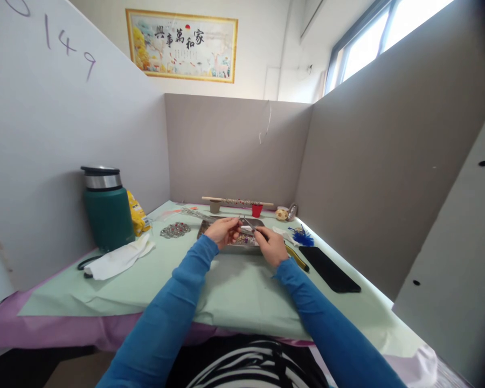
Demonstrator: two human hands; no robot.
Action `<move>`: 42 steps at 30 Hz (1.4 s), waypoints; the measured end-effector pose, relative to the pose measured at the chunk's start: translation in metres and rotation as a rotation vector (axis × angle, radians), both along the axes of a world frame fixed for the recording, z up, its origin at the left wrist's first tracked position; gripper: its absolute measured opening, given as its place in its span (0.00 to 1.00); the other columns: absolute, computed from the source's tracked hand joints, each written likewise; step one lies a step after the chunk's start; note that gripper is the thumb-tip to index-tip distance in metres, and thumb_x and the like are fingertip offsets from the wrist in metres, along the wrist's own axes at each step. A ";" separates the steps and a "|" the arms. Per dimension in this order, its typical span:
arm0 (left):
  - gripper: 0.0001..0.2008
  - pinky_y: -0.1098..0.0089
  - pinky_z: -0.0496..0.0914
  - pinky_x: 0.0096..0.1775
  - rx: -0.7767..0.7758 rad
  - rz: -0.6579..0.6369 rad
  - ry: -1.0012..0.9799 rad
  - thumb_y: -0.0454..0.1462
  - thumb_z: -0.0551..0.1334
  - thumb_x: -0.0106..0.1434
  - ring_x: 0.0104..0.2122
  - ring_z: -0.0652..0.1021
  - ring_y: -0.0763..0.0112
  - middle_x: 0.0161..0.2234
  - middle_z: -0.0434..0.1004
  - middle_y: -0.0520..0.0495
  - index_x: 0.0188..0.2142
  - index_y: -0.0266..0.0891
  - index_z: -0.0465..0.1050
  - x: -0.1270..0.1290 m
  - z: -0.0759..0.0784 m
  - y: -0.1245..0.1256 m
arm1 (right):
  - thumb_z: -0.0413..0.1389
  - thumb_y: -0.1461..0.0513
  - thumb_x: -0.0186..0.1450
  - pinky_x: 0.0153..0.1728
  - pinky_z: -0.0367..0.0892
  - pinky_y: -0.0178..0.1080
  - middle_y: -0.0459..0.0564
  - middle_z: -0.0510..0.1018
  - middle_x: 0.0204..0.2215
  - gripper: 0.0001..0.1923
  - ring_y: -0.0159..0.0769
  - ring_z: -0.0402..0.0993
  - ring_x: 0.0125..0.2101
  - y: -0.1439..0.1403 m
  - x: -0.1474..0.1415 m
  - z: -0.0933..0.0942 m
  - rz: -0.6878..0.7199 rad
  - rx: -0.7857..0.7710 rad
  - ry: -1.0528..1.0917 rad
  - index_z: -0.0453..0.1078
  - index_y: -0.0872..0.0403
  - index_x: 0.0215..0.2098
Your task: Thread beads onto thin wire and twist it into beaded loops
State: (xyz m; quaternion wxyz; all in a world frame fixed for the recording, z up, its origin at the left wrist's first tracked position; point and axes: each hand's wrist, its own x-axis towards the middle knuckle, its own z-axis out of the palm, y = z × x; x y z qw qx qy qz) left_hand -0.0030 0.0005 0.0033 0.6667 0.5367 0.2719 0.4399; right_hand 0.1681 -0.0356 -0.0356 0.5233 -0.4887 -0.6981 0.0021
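Both hands meet over the metal tray (228, 249) at mid-frame, just above centre. Left hand (223, 230) is curled, fingertips pinched on something small at the tray's near edge; too small to tell what. Right hand (270, 246) is closed around a thin metal tool (248, 223), looks like tweezers or fine pliers, its tip pointing up-left toward the left fingertips. Hands nearly touching, both in blue sleeves.

Tray holds small glittery bits, likely beads; detail is blurred. A bundle of thin wires (194, 214) fans out from its upper-left corner.

My read on doing this well: keep both wrists low over the tray so anything dropped lands in it, not on the green mat (145, 280). Grip with the tool tip only, light pressure, left fingers steadying the piece right beside the tip.

Around: green flask (107, 210) at left, white cloth (119, 260) in front of it, beaded ornament (175, 230) left of the tray, black phone (329, 268) at right, blue feather (303, 236) just above it, a yellow-handled tool (296, 258) between tray and phone.
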 end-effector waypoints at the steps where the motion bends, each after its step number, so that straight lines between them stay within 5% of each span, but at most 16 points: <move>1: 0.09 0.77 0.59 0.16 0.001 -0.003 0.009 0.38 0.56 0.61 0.15 0.66 0.80 0.21 0.66 0.51 0.29 0.34 0.67 0.000 0.000 0.000 | 0.48 0.57 0.62 0.40 0.66 0.37 0.49 0.78 0.35 0.15 0.37 0.73 0.36 0.000 0.000 0.000 0.004 0.007 -0.001 0.73 0.53 0.39; 16: 0.10 0.75 0.62 0.18 -0.053 0.007 0.159 0.37 0.55 0.61 0.15 0.67 0.78 0.18 0.66 0.51 0.26 0.33 0.66 0.001 -0.001 0.003 | 0.47 0.58 0.63 0.31 0.56 0.36 0.51 0.75 0.31 0.15 0.38 0.69 0.34 -0.002 -0.003 -0.007 -0.340 0.255 -0.460 0.71 0.52 0.42; 27: 0.15 0.78 0.49 0.13 0.042 0.102 0.213 0.41 0.60 0.58 0.11 0.58 0.84 0.14 0.60 0.55 0.21 0.33 0.64 0.003 -0.004 0.002 | 0.46 0.59 0.64 0.29 0.53 0.36 0.52 0.73 0.30 0.14 0.39 0.67 0.34 -0.007 -0.011 -0.008 -0.407 0.274 -0.551 0.71 0.53 0.40; 42: 0.14 0.78 0.48 0.13 -0.028 0.034 0.069 0.43 0.58 0.59 0.12 0.58 0.84 0.17 0.60 0.54 0.24 0.34 0.65 0.002 -0.003 0.003 | 0.48 0.58 0.62 0.34 0.62 0.35 0.50 0.76 0.33 0.15 0.36 0.70 0.33 -0.003 -0.012 -0.009 -0.301 0.179 -0.220 0.72 0.53 0.41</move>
